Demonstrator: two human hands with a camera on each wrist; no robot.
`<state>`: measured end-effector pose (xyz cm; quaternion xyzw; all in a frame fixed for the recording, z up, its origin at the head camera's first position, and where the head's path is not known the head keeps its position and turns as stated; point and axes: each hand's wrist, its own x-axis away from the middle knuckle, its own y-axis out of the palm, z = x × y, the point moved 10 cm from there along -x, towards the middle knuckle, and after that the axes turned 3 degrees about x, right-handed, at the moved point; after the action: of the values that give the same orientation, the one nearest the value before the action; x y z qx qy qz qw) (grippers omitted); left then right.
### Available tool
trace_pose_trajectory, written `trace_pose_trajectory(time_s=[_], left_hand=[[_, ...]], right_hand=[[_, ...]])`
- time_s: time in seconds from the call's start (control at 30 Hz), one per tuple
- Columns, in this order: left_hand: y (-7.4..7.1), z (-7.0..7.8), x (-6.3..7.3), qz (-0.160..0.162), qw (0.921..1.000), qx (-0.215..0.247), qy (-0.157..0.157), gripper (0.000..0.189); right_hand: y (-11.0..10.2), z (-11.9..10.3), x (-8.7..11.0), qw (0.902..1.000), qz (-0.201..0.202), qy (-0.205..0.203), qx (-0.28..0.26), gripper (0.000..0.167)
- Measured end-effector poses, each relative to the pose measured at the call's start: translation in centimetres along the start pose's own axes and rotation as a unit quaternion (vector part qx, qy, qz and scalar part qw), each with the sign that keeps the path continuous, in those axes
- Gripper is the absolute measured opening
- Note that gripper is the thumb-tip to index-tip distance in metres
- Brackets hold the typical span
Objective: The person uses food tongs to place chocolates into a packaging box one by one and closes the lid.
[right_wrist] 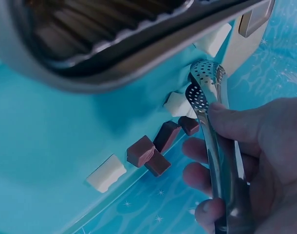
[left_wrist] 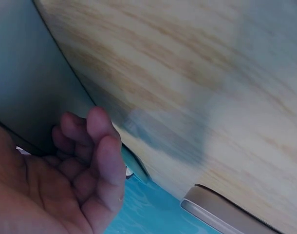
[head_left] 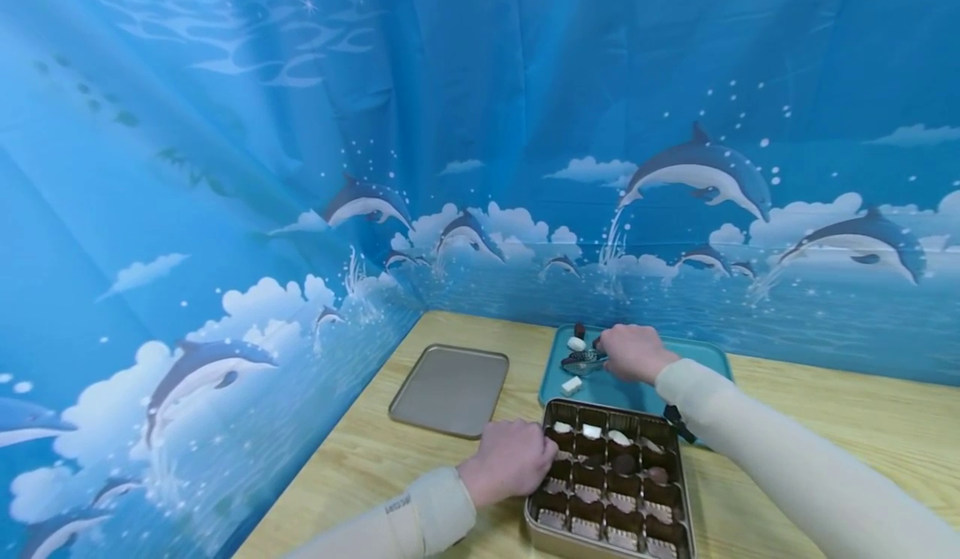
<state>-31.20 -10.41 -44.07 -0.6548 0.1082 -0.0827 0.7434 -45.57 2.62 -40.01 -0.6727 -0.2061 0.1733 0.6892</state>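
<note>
My right hand (head_left: 636, 352) holds metal tongs (right_wrist: 212, 92) with perforated, spoon-like heads, over the teal tray (head_left: 553, 382). The heads stand close to a white chocolate (right_wrist: 178, 104); whether they touch it I cannot tell. Dark chocolates (right_wrist: 140, 151) and another white piece (right_wrist: 106, 173) lie along the tray's edge. My left hand (head_left: 513, 459) grips the left rim of a chocolate tin (head_left: 546, 537), its curled fingers (left_wrist: 109, 161) against the outer wall. The divided brown insert carries white and dark chocolates in its far rows; nearer compartments show bare ridged bottoms.
A flat brown metal lid or tray (head_left: 452, 388) lies on the wooden table (head_left: 330, 492) to the left. The tin stands in front of the teal tray, close to it. Blue dolphin-print curtains (head_left: 480, 126) border the table behind and at left.
</note>
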Motion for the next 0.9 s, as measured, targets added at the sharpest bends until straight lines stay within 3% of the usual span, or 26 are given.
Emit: trace_pose_trajectory(time_s=[0.23, 0.43, 0.9], left_hand=[[0.2, 0.1, 0.1, -0.009, 0.9998, 0.015, 0.002, 0.054], [0.0, 0.0, 0.2, -0.006, 0.9996, 0.027, 0.006, 0.055], [-0.4, -0.6, 0.3, -0.005, 0.9972, 0.070, 0.028, 0.055]], right_hand=[[-1.0, 0.3, 1.5, 0.9998, 0.016, 0.008, -0.008, 0.030], [-2.7, -0.3, 3.3, 0.9994, 0.032, -0.010, -0.008, 0.031], [-5.8, -2.8, 9.9, 0.9946, 0.076, -0.060, -0.037, 0.035]])
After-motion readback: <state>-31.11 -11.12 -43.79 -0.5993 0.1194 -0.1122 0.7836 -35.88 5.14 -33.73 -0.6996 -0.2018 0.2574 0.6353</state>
